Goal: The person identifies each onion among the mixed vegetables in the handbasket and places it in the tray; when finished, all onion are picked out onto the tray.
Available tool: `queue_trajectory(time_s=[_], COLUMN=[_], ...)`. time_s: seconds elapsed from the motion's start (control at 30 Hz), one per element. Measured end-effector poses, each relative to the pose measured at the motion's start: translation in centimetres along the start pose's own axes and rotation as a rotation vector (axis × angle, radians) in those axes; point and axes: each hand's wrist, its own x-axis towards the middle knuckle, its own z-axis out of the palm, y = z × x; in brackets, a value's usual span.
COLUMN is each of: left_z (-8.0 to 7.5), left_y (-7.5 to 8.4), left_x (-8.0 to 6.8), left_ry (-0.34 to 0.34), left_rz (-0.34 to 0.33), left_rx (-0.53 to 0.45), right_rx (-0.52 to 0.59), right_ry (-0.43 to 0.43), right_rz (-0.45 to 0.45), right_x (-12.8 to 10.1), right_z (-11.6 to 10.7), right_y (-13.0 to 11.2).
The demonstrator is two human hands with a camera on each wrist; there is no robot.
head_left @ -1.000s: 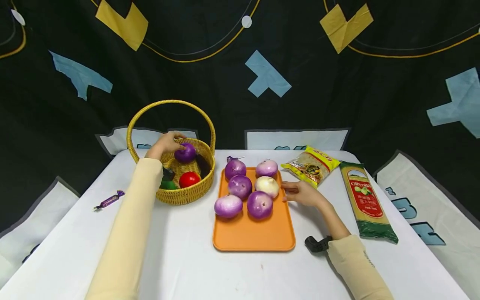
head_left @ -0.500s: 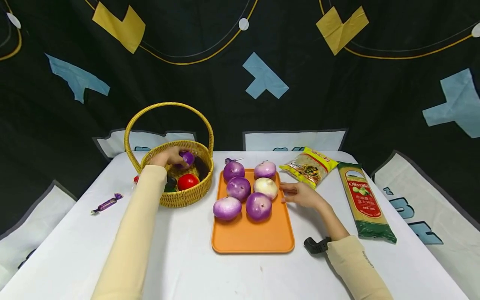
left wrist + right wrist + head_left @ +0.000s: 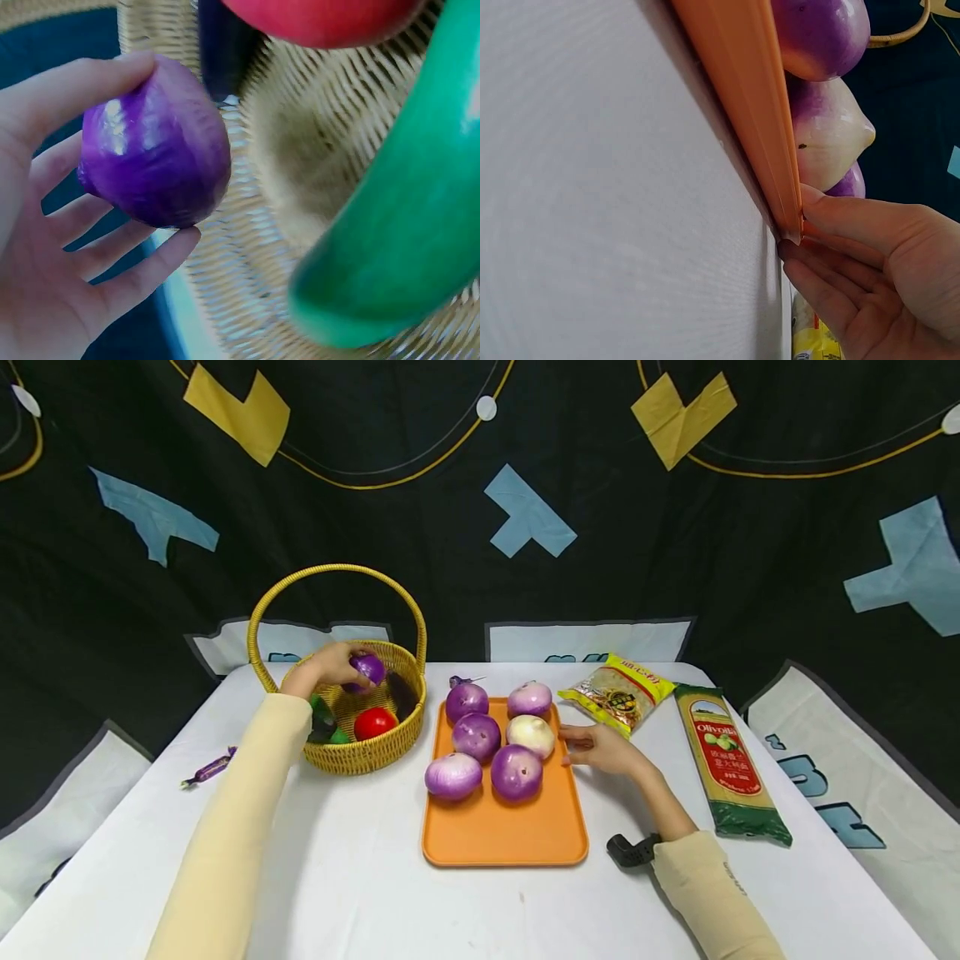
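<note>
My left hand (image 3: 330, 664) holds a purple onion (image 3: 367, 670) by its thumb and fingers inside the yellow wicker basket (image 3: 360, 762), near the back rim. The left wrist view shows this onion (image 3: 161, 146) beside the basket's woven wall, with a long green vegetable (image 3: 397, 202) at right. Lower in the basket lie a red tomato (image 3: 374, 723) and a dark eggplant (image 3: 402, 695). My right hand (image 3: 606, 749) pinches the right rim of the orange tray (image 3: 506, 839), thumb on top and fingers at its underside. Several purple onions and one whitish onion (image 3: 531, 735) rest on the tray.
A wrapped purple candy (image 3: 210, 768) lies left of the basket, and another purple wrapper (image 3: 459, 681) shows behind the tray. A yellow food bag (image 3: 618, 693) and a long green-ended noodle packet (image 3: 731, 764) lie at right. The basket's tall handle (image 3: 337, 568) arches overhead.
My left hand dipped lower into the basket with the onion, then shifted slightly left, uncovering the green vegetables at the basket's left side. My right hand stays at the tray's rim.
</note>
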Motion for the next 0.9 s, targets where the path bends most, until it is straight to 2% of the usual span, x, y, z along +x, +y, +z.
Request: queue_trajectory(time_s=[0.13, 0.23, 0.47, 0.63, 0.73, 0.9], left_z=[-1.0, -1.4, -0.6, 1.5, 3.6, 7.3], left_y=[1.0, 2.1, 6.3, 9.5, 11.1, 13.1], left_x=[-1.3, -2.5, -5.9, -7.9, -9.0, -10.8], left_ry=[0.060, 0.095, 0.144, 0.143, 0.123, 0.053], left_rz=[0.083, 0.114, 0.238, 0.361, 0.442, 0.528], left_rx=[0.033, 0.027, 0.018, -0.014, -0.019, -0.042], right_rx=[0.006, 0.006, -0.009, -0.011, -0.010, -0.007], right_ry=[0.012, 0.017, 0.008, 0.014, 0.009, 0.007], right_rz=[0.010, 0.021, 0.032, 0.025, 0.027, 0.024], right_x=[0.2, 0.3, 0.1, -0.1, -0.1, -0.2], right_z=[0.1, 0.0, 0.0, -0.1, 0.0, 0.1], right_y=[0.1, 0.0, 0.0, -0.1, -0.1, -0.1])
